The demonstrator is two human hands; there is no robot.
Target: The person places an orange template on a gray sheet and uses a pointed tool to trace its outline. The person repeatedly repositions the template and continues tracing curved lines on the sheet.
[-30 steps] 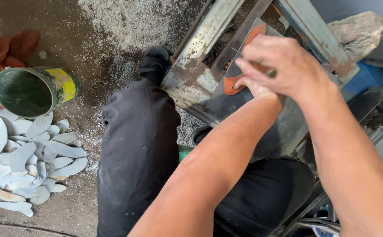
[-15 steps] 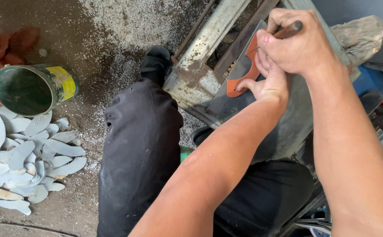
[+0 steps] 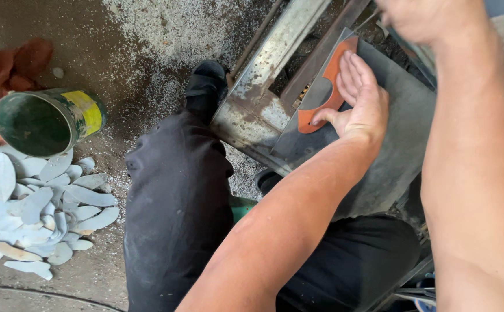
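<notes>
My left hand (image 3: 359,95) lies flat, fingers straight and together, on a curved orange template (image 3: 315,118). The template rests on a dark grey slate-like sheet (image 3: 391,156) that sits across my lap and a rusty metal frame (image 3: 263,92). My right hand (image 3: 419,20) is raised above the sheet's far end at the top edge of the view. Its fingers are cut off by the frame edge, so what it holds is hidden. My right forearm runs down the right side of the view.
On the gritty floor to the left are a green can with a yellow label (image 3: 44,121), a pile of pale curved offcuts (image 3: 32,208) and a reddish cloth (image 3: 12,69). My leg in black trousers (image 3: 177,202) and my dark shoe (image 3: 206,81) stretch beside the frame.
My right hand, which gripped a thin dark tool over the template, has lifted up and away to the top edge. My left hand now shows, pressed flat on the template.
</notes>
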